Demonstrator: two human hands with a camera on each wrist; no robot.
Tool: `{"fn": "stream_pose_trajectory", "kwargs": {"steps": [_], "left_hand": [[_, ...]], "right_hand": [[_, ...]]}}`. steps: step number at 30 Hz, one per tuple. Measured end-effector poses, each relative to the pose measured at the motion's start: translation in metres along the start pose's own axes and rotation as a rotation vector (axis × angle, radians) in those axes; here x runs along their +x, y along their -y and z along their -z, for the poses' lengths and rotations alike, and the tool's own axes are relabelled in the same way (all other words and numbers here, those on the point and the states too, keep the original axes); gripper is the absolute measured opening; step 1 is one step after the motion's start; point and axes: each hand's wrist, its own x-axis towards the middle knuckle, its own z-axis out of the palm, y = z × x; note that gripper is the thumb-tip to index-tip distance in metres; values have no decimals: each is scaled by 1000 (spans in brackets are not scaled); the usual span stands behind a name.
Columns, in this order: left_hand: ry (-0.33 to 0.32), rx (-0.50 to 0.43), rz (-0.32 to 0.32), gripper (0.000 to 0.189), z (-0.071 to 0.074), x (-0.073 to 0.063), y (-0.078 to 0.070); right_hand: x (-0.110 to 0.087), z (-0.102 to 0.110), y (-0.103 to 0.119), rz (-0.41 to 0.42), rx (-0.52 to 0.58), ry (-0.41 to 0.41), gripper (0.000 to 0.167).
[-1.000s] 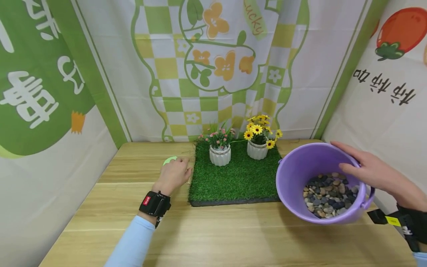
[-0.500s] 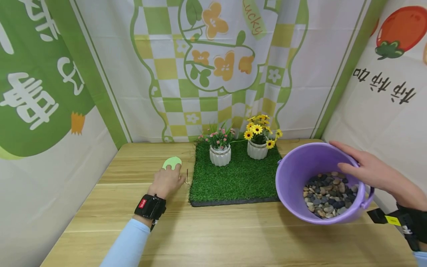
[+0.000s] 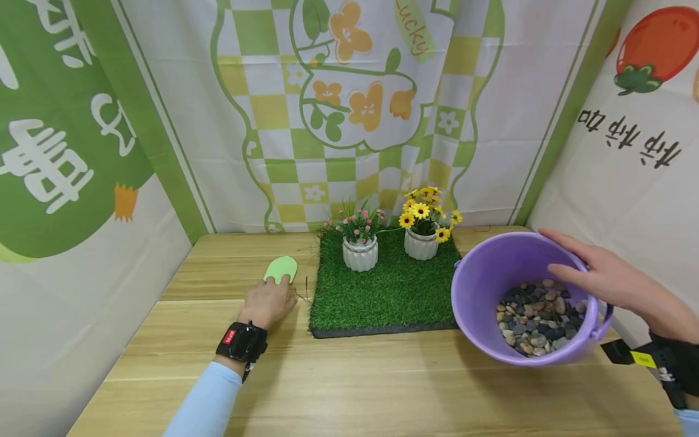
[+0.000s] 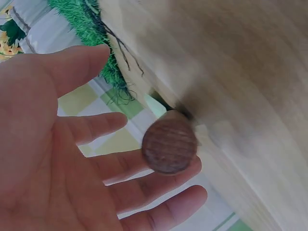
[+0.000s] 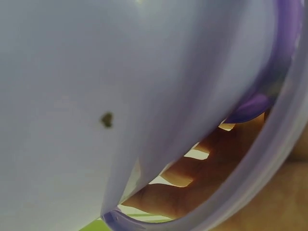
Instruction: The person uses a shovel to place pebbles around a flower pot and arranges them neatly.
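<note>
Bucket (image 3: 486,276) at the right, tool (image 3: 281,267) at the far left of the desk (image 3: 382,382).
I'd judge the bucket slick and, with those pebbles (image 3: 537,321), heavy (the rim (image 3: 455,297) is the hold); my right hand (image 3: 611,276) grips it there, while my left hand (image 3: 266,303) has fingers apart beside the likely light tool's handle (image 4: 169,147), contact unclear.

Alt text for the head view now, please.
A person's right grip holds the rim of a purple bucket of pebbles; the left grip covers part of a light green object. Between them, potted pink flowers and potted yellow flowers stand on a turf mat on a wooden table.
</note>
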Motion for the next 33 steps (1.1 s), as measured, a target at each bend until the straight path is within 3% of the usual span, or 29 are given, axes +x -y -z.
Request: {"fn": "stream_pose_trajectory", "kwargs": {"steps": [17, 24, 29, 33], "left_hand": [[42, -37, 50, 68, -13, -1, 12], [41, -13, 91, 68, -17, -2, 14], [19, -4, 97, 57, -17, -3, 15], [14, -26, 101, 35, -16, -4, 16]], "right_hand": [[1, -4, 3, 59, -33, -61, 70], [1, -4, 4, 48, -10, -34, 70], [0, -4, 3, 44, 12, -20, 71], [1, -4, 3, 48, 12, -21, 70]]}}
